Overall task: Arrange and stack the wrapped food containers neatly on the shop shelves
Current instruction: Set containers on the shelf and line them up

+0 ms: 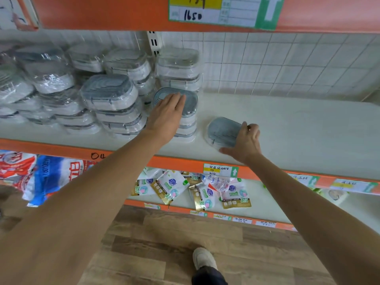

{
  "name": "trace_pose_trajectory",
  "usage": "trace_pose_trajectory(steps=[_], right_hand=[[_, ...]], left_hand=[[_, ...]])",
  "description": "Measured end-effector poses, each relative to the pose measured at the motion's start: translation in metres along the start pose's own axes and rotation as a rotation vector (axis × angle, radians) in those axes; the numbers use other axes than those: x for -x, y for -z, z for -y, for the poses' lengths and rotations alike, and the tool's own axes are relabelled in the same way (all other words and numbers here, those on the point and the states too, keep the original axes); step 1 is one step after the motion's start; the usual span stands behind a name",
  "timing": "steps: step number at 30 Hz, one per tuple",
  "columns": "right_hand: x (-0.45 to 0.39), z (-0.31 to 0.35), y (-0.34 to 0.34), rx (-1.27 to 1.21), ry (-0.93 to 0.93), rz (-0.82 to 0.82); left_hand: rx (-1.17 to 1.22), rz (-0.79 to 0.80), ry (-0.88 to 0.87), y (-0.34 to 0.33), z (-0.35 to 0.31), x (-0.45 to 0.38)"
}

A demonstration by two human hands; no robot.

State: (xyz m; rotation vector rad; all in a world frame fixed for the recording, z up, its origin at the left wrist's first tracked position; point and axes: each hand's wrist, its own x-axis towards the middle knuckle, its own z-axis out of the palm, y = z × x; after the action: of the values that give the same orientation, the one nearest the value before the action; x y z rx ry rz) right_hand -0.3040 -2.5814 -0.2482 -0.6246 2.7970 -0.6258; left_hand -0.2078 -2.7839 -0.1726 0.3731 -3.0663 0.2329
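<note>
Shelf: the white middle shelf [287,128] with its orange front edge carried everything; its right half lay bare of containers.
Stacks: wrapped food containers [109,93] were heaped in loose, leaning piles across the left half, several tilted.
Front stack: a short pile with a grey-lidded container [190,103] on top stood at the right end of the heap, just in front of a taller clear-lidded pile.
Left hand: the left hand [166,114] lay flat on that grey lid, fingers straight and together, pressing rather than gripping.
Loose container: a single wrapped container [223,131] sat apart to the right, near the shelf's front edge, lid up, long axis running roughly front to back and angled a little leftward.
Right hand: the right hand [244,144] curled round its near right end, thumb along the front, fingers over the far side.
Risk: the film looked slippery, so it could well slide from that one-ended grip; a nudge to the leaning piles might topple them.
</note>
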Motion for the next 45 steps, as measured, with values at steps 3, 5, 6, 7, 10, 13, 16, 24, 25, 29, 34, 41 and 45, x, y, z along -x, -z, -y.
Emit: trace_pose_trajectory(steps=[3,5,6,7,10,13,16,24,25,29,34,41,45], right_hand=[[-0.002,0.001,0.0,0.004,0.022,0.03],[-0.002,-0.003,-0.001,0.044,0.045,0.051],[-0.002,-0.005,-0.001,0.061,0.057,0.055],[-0.002,-0.007,-0.002,0.073,0.064,0.055],[-0.001,-0.007,-0.002,0.072,0.076,0.051],[-0.001,-0.006,0.0,0.054,0.084,0.045],[-0.001,-0.007,0.003,0.037,0.065,0.049],[-0.002,0.002,0.016,0.057,0.033,0.102],[0.001,0.002,0.017,0.056,0.028,0.103],[0.023,0.006,0.021,0.073,0.041,0.071],[0.056,0.019,0.04,0.141,0.087,0.028],[0.138,0.052,0.076,0.178,0.176,0.104],[0.202,0.075,0.115,0.128,0.242,0.11]], left_hand=[[0.054,0.088,0.022,0.009,0.004,-0.006],[0.082,0.162,0.025,0.011,0.004,-0.014],[0.088,0.197,0.026,0.013,0.004,-0.018],[0.086,0.227,0.027,0.014,0.005,-0.024],[0.048,0.278,0.046,0.019,0.009,-0.035],[0.064,0.336,0.04,0.016,0.011,-0.037],[0.071,0.357,0.023,0.013,0.011,-0.033],[-0.128,0.161,-0.033,0.024,0.004,-0.008],[-0.139,0.153,-0.034,0.026,0.005,-0.004],[-0.154,0.142,-0.062,0.035,0.006,0.02],[-0.07,0.225,-0.088,0.049,0.006,0.064],[0.066,0.378,-0.115,0.096,0.008,0.142],[0.095,0.387,-0.061,0.146,0.021,0.186]])
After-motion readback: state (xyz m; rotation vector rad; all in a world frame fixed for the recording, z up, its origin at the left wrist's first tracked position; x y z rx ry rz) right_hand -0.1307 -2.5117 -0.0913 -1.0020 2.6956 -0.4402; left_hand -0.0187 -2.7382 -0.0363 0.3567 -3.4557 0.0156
